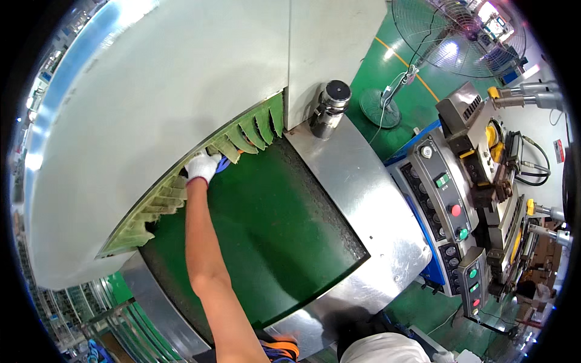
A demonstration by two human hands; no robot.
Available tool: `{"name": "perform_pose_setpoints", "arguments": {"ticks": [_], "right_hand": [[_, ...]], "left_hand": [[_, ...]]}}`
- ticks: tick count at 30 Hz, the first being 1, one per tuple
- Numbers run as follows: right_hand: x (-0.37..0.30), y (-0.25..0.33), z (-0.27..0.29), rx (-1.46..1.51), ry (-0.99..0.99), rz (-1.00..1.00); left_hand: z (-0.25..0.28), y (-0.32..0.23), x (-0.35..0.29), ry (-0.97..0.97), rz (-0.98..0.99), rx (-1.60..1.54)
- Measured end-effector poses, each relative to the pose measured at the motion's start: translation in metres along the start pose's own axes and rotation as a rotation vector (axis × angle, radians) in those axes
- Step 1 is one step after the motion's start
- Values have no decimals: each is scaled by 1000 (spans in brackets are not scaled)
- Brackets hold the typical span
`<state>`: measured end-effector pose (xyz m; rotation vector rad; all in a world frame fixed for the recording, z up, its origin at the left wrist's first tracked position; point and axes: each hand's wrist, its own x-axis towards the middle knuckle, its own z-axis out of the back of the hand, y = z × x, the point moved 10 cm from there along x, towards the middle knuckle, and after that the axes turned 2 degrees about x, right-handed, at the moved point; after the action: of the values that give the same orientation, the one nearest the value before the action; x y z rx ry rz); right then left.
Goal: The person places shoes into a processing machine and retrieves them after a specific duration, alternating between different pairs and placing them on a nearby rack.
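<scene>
My left hand [203, 167], in a white knit glove with a dark red cuff, reaches across the green conveyor belt [266, 230] to the machine's opening. Its fingers are closed at the edge of a blue curved piece [223, 163], mostly hidden behind the green strip curtain [245, 136]. A bit of orange shows among the strips beside it. Another blue and orange piece [281, 349], perhaps footwear, is at the lower edge near my left forearm. I do not see my right hand.
The large pale machine housing [163, 91] rises over the belt. A steel frame [369, 224] borders the belt, with a shiny metal cylinder [330, 109] on it. To the right stand a press with control panels [448, 187] and a floor fan [460, 36]. Rails [121, 327] lie lower left.
</scene>
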<state>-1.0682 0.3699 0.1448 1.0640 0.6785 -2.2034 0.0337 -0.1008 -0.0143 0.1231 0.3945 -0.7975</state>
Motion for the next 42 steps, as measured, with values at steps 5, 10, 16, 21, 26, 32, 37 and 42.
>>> {"name": "perform_pose_setpoints", "arguments": {"ticks": [5, 10, 16, 21, 26, 32, 37, 42], "right_hand": [[-42, 78, 11, 89, -25, -5], [49, 111, 40, -265, -147, 434], [51, 346, 14, 146, -34, 923], [-67, 459, -16, 116, -11, 1264], [-177, 506, -3, -275, 88, 1780], [-161, 444, 61, -98, 573, 1522], [-117, 384, 155, 449, 613, 1414], [-34, 313, 190, 1459, 987, 862]], "left_hand": [[-56, -8, 49, -132, -224, -5], [-60, 1, -7, -254, -88, -162], [-87, -36, -223, -435, -245, -592], [-122, -75, -381, -132, -269, -659], [-110, -216, -530, 270, -835, -372], [-2, -364, -631, 485, -1256, -197], [48, -494, -692, 574, -1468, 148], [188, -561, -683, -304, -1539, -609]]}}
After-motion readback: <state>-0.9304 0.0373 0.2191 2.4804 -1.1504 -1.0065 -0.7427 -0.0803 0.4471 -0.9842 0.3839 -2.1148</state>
